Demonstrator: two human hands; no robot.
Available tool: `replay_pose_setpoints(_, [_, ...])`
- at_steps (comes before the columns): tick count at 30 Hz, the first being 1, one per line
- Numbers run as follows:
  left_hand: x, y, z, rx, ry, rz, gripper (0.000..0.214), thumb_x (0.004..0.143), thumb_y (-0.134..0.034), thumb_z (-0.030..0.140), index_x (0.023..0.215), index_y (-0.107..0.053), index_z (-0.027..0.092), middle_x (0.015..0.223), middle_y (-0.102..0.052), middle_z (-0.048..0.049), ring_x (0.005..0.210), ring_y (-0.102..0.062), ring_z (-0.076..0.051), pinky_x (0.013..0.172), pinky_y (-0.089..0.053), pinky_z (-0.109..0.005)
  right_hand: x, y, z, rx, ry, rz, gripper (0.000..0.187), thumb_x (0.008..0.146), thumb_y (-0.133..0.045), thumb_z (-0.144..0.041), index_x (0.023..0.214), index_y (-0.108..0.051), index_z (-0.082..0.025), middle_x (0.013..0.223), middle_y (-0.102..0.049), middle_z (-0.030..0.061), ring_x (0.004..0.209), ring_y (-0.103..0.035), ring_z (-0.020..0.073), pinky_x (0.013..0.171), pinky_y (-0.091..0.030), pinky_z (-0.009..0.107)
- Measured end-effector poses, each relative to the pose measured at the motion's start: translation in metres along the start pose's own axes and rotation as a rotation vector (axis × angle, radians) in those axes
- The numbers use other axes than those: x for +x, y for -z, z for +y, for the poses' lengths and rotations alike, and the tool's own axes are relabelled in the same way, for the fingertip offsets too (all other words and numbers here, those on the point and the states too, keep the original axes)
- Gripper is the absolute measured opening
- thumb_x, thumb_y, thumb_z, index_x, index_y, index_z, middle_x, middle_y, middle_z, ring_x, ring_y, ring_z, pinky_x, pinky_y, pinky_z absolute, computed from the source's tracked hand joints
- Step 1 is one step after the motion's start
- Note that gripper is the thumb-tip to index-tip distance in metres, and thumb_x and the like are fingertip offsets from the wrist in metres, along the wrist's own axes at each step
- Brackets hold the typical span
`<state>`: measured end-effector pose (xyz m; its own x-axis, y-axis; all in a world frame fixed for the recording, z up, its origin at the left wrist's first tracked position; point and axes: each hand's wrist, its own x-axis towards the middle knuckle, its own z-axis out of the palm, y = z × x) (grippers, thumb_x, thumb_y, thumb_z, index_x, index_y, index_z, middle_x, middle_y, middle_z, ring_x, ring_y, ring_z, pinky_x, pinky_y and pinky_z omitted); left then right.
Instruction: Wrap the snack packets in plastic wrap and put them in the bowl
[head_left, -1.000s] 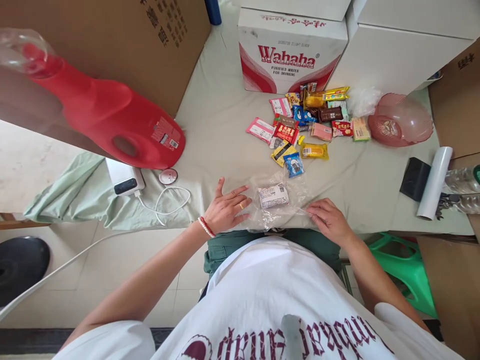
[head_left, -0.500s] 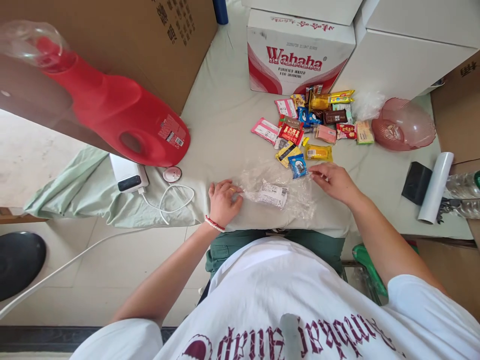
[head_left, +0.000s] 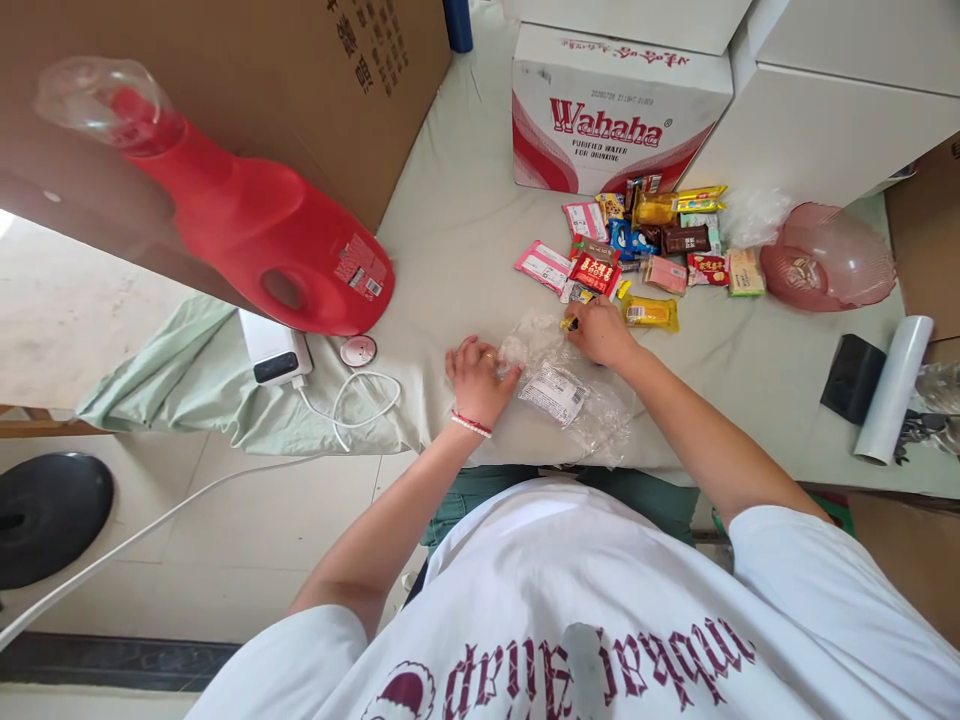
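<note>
A clear plastic bag (head_left: 611, 410) with a white printed label (head_left: 555, 394) lies crumpled near the table's front edge. My left hand (head_left: 481, 382) is at the bag's left side, fingers curled at its edge with the thumb against the film. Just beyond the bag, my right hand (head_left: 602, 332) is closed on a small yellow-and-black snack packet (head_left: 570, 324), mostly hidden under the fingers. Close to that hand lie a yellow snack packet (head_left: 651, 313) and a red snack packet (head_left: 595, 272). Pink-and-white packets (head_left: 544, 266) are to their left.
More wrapped snacks, among them a brown packet (head_left: 686, 239), lie before a Wahaha water carton (head_left: 619, 120). A pink transparent bowl (head_left: 829, 260) stands to the right. On the left are a red jug (head_left: 277, 230), a white power bank (head_left: 274, 350) and its cable (head_left: 367, 376).
My right hand has moved left and closed on the yellow-and-black packet, covering where the blue packet lay. My left hand has shifted right against the bag. The whole view has shifted slightly.
</note>
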<state>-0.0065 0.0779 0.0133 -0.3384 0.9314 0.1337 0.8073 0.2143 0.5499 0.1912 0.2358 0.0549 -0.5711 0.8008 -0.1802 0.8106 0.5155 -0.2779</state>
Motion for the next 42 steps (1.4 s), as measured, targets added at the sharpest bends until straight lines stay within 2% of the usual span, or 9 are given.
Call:
replay_pose_setpoints(6, [0.003,-0.01,0.008,0.039,0.094,0.028,0.047,0.09,-0.065,0.041,0.13,-0.063,0.018,0.135,-0.06,-0.0215,0.13,-0.053,-0.041,0.111,-0.042,-0.061,-0.008,0.004,-0.006,-0.016,0.027,0.004,0.021,0.098,-0.057,-0.028,0.102,-0.075,-0.017,0.104,-0.073,0.015,0.11,-0.054,0.0338,0.093,-0.043,0.044])
replay_pose_setpoints(10, [0.008,-0.01,0.01,0.087,0.094,0.015,0.033,0.088,-0.067,0.038,0.115,-0.069,0.02,0.132,-0.06,-0.0203,0.13,-0.05,-0.043,0.107,-0.043,-0.062,-0.011,0.002,-0.009,-0.09,0.028,0.024,0.019,0.094,-0.062,-0.025,0.107,-0.073,-0.017,0.111,-0.07,0.0174,0.117,-0.049,0.0383,0.093,-0.043,0.048])
replay_pose_setpoints(15, [0.014,-0.009,0.008,0.078,0.043,-0.077,0.013,0.092,-0.062,0.034,0.088,-0.066,0.022,0.117,-0.066,-0.0165,0.122,-0.055,-0.039,0.101,-0.047,-0.056,-0.011,0.012,-0.006,-0.005,0.126,0.018,0.019,0.093,-0.055,-0.018,0.101,-0.072,-0.018,0.12,-0.066,0.016,0.115,-0.052,0.0342,0.091,-0.044,0.042])
replay_pose_setpoints(22, [0.015,-0.013,0.011,0.117,0.073,-0.16,0.024,0.098,-0.051,0.03,0.113,-0.066,0.02,0.097,-0.073,-0.0119,0.104,-0.067,-0.032,0.089,-0.05,-0.044,-0.065,0.042,-0.053,-0.212,0.112,-0.1,0.03,0.106,-0.04,-0.021,0.124,-0.064,-0.019,0.112,-0.068,0.0137,0.082,-0.065,0.0238,0.066,-0.039,0.032])
replay_pose_setpoints(25, [0.019,-0.012,0.012,0.136,0.123,-0.187,0.031,0.098,-0.051,0.03,0.123,-0.065,0.019,0.097,-0.075,-0.0122,0.104,-0.07,-0.033,0.085,-0.05,-0.042,-0.093,0.025,-0.08,-0.237,0.207,-0.196,0.034,0.106,-0.039,-0.019,0.13,-0.062,-0.023,0.119,-0.068,0.0141,0.081,-0.068,0.0215,0.063,-0.039,0.03])
replay_pose_setpoints(28, [0.025,-0.005,0.008,0.065,0.146,-0.194,0.025,0.094,-0.056,0.033,0.111,-0.07,0.022,0.089,-0.076,-0.0089,0.092,-0.072,-0.03,0.079,-0.05,-0.038,-0.111,-0.003,-0.091,-0.2,0.25,-0.273,0.037,0.105,-0.039,-0.017,0.133,-0.061,-0.027,0.124,-0.067,0.0121,0.084,-0.069,0.0213,0.062,-0.042,0.03])
replay_pose_setpoints(34, [0.022,0.022,0.009,-0.391,0.264,-0.224,0.015,0.085,-0.063,0.034,0.088,-0.07,0.022,0.07,-0.067,0.0014,0.067,-0.062,-0.017,0.066,-0.048,-0.028,-0.118,-0.024,-0.083,-0.025,0.126,-0.193,0.045,0.109,-0.043,-0.026,0.153,-0.05,-0.033,0.128,-0.065,0.0107,0.097,-0.067,0.0242,0.071,-0.047,0.032])
replay_pose_setpoints(37, [0.007,0.028,0.032,-0.539,0.176,-0.267,0.018,0.088,-0.062,0.035,0.092,-0.072,0.02,0.076,-0.07,0.0009,0.069,-0.063,-0.015,0.067,-0.051,-0.027,-0.117,-0.023,-0.082,0.063,0.099,-0.188,0.04,0.111,-0.042,-0.028,0.148,-0.055,-0.028,0.125,-0.064,0.012,0.101,-0.065,0.025,0.077,-0.049,0.033])
replay_pose_setpoints(42, [-0.023,0.019,0.063,-0.412,-0.123,-0.347,0.031,0.093,-0.046,0.019,0.101,-0.077,0.019,0.095,-0.071,-0.0054,0.09,-0.069,-0.019,0.087,-0.057,-0.032,-0.139,-0.034,-0.07,0.231,0.178,-0.074,0.039,0.111,-0.037,-0.026,0.139,-0.063,-0.019,0.133,-0.062,0.0164,0.114,-0.062,0.0284,0.095,-0.055,0.043])
